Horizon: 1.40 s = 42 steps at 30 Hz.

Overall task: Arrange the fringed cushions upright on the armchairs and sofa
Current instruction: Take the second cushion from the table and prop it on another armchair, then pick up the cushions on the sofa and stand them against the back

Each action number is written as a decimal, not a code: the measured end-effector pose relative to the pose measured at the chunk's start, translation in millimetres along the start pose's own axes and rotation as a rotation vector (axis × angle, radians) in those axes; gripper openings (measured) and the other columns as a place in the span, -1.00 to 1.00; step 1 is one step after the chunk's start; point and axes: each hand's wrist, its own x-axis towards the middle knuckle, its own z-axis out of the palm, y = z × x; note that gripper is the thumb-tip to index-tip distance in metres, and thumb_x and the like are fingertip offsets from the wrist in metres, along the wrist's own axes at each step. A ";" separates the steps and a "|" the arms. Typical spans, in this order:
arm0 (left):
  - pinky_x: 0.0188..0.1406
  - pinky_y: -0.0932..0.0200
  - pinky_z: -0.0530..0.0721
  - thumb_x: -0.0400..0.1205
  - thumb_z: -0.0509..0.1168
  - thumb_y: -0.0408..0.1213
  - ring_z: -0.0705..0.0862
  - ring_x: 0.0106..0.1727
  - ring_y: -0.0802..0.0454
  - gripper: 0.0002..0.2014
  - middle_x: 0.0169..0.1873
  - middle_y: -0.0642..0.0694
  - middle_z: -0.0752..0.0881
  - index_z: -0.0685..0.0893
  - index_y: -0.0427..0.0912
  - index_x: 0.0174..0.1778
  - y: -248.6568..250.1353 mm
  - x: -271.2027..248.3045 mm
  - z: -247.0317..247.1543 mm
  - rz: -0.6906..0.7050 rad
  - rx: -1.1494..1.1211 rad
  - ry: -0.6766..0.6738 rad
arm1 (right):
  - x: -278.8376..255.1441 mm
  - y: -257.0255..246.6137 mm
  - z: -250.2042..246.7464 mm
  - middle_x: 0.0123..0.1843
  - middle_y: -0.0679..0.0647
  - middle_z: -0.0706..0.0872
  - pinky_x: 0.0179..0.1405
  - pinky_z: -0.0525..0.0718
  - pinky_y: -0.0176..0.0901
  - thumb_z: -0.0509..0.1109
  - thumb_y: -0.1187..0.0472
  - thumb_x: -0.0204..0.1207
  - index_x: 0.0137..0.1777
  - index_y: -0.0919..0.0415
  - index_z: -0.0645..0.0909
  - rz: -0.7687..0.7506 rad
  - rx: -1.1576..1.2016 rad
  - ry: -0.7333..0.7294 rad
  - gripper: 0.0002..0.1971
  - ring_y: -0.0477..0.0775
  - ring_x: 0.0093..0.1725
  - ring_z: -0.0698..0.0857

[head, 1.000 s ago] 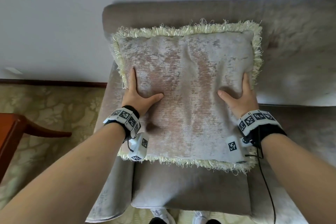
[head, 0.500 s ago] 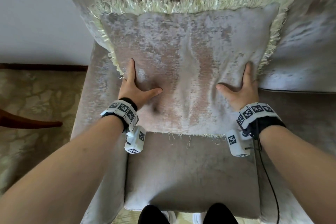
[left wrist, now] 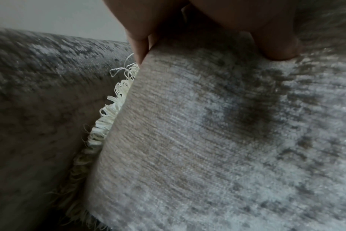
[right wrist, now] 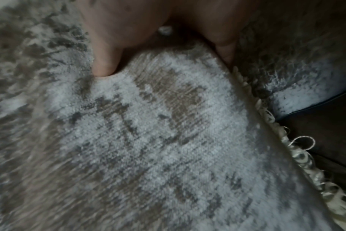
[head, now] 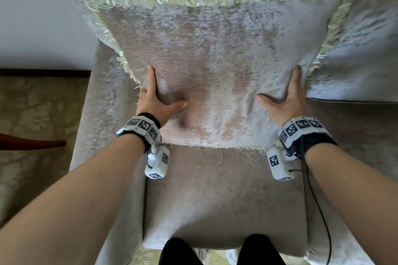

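A fringed cushion of mottled grey-beige velvet with cream fringe stands upright on the sofa seat, its back against the sofa backrest. My left hand grips its lower left edge, thumb pressed into the front and fingers behind the edge. My right hand grips the lower right edge the same way. The left wrist view shows the cushion with its fringe against the armrest. In the right wrist view the thumb dents the cushion.
The sofa armrest lies left of the cushion. Beyond it are patterned carpet, a dark wooden furniture leg and a white wall. My legs stand at the seat's front edge. A black cable hangs from my right wrist.
The cushion has gone from held above the seat to standing on it, pushed back against the backrest. Both hands kept their hold and my head has come closer.
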 end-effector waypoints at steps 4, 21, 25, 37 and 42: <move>0.35 0.05 0.39 0.22 0.58 0.23 0.44 0.42 -0.15 0.28 0.42 -0.22 0.39 -0.33 0.47 0.55 -5.8 -4.6 -4.2 -0.006 0.062 -0.006 | -2.4 4.5 0.5 0.71 0.24 0.00 0.55 0.24 0.15 0.56 -0.23 0.29 0.68 -0.24 -0.21 -0.009 -0.023 -0.006 0.16 0.31 0.67 0.12; 0.42 -0.14 0.45 0.53 0.32 0.24 0.44 0.48 -0.17 -0.22 0.52 -0.17 0.39 0.29 -0.03 0.60 85.7 -87.0 -82.3 0.095 0.345 0.017 | -53.5 -42.0 -105.8 0.52 0.25 0.27 0.34 0.49 0.08 0.35 -0.17 0.54 0.68 0.05 0.14 -0.062 -0.154 -0.076 -0.21 0.32 0.39 0.50; 0.40 -0.10 0.46 0.57 0.30 0.21 0.48 0.44 -0.13 -0.31 0.47 -0.13 0.48 0.39 -0.07 0.55 155.4 -120.0 -107.8 0.202 0.368 0.077 | -68.7 -76.2 -162.3 0.55 0.20 0.28 0.40 0.50 0.10 0.34 -0.18 0.55 0.64 0.03 0.23 -0.130 -0.085 -0.075 -0.28 0.28 0.42 0.49; 0.35 -0.11 0.52 0.55 0.29 0.24 0.53 0.38 -0.07 -0.35 0.42 -0.08 0.54 0.43 0.00 0.51 333.0 -241.3 -121.7 0.586 0.341 0.065 | -154.6 -110.0 -336.5 0.51 0.20 0.38 0.28 0.50 -0.04 0.35 -0.15 0.54 0.58 0.03 0.37 -0.319 0.020 0.173 -0.37 0.19 0.41 0.52; 0.41 -0.12 0.48 0.54 0.28 0.26 0.50 0.41 -0.03 -0.35 0.41 -0.06 0.54 0.45 0.00 0.50 359.3 -290.7 -118.0 0.725 0.301 0.046 | -205.2 -100.2 -379.1 0.44 0.22 0.47 0.26 0.50 -0.02 0.33 -0.14 0.56 0.49 0.13 0.50 -0.339 -0.024 0.255 -0.44 0.21 0.34 0.56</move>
